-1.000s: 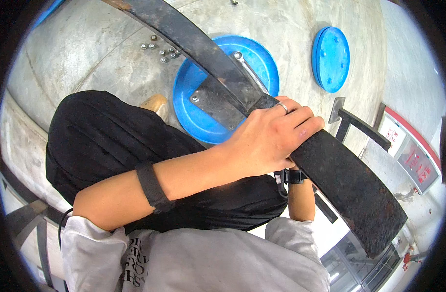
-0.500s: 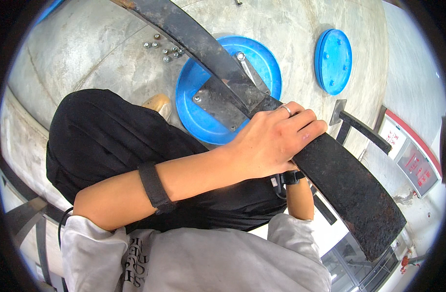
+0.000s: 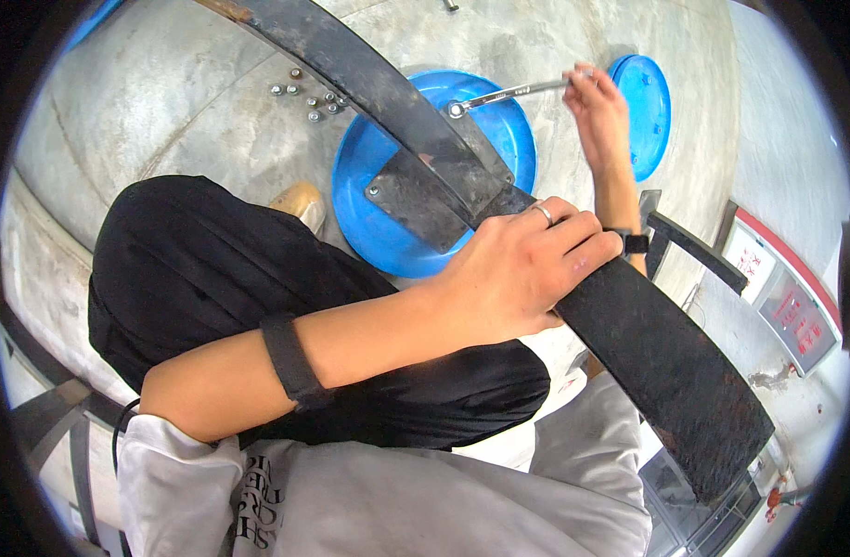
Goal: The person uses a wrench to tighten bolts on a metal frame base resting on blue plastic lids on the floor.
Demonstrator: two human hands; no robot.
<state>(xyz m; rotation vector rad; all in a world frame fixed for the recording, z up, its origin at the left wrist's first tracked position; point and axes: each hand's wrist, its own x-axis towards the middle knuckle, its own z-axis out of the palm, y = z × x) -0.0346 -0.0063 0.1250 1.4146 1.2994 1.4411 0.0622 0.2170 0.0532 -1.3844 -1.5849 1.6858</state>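
Observation:
My left hand is closed over a long, curved black metal bar, which slants across the view from upper left to lower right. Under the bar, a dark metal plate with bolts at its corners lies on a round blue disc. A silver wrench has its ring end around the bolt at the plate's far corner. Beyond the bar, my right hand pinches the wrench's free end, its arm passing behind the bar. The bar hides part of the plate.
Several loose bolts lie on the grey floor left of the disc. Another blue disc sits at the right, partly behind my right hand. A black metal bracket and a red-framed box are farther right. A shoe tip is near the disc.
My right hand has come out from behind the bar and taken the wrench's end. The wrench handle has swung away from the plate, outward to the right. My left hand stays on the bar.

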